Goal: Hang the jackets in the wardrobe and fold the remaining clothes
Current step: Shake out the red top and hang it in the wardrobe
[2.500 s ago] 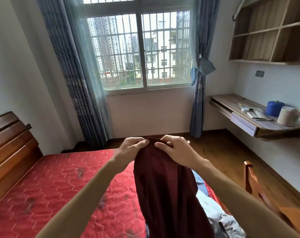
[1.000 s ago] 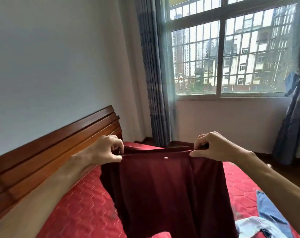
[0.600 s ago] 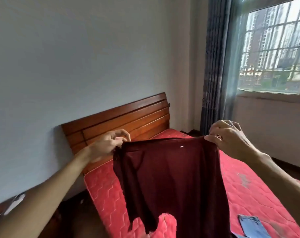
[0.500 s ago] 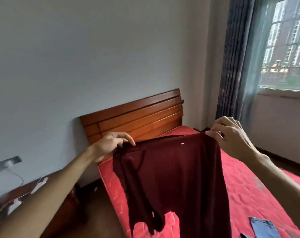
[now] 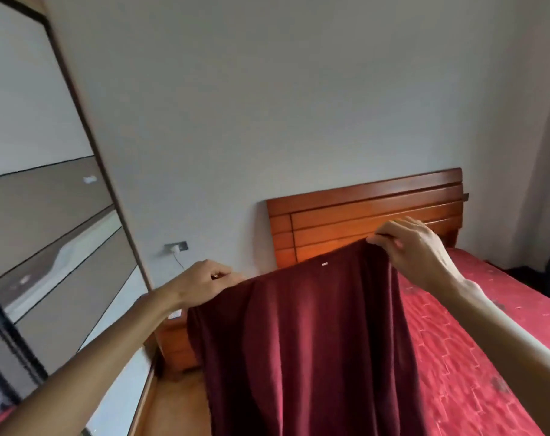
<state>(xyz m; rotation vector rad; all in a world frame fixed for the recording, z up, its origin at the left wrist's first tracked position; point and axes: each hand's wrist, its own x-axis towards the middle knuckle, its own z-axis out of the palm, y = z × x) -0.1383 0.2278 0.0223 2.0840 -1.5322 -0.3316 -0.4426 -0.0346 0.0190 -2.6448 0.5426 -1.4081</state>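
So right now my left hand (image 5: 201, 286) and right hand (image 5: 415, 250) are spread apart, each pinching a top corner of this dark red soft-fabric garment (image 5: 305, 341). It hangs in the air in front of me, between the grey-panelled sliding-door wardrobe (image 5: 47, 247) and the bed with the red quilted mattress (image 5: 487, 341). Can't honestly tell from here if it's a jacket or just a top. Either way it isn't hung or folded yet, and no finished pile in sight, so I'd say plenty left.

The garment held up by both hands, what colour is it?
Dark maroon garment, plain, seen in the head view.
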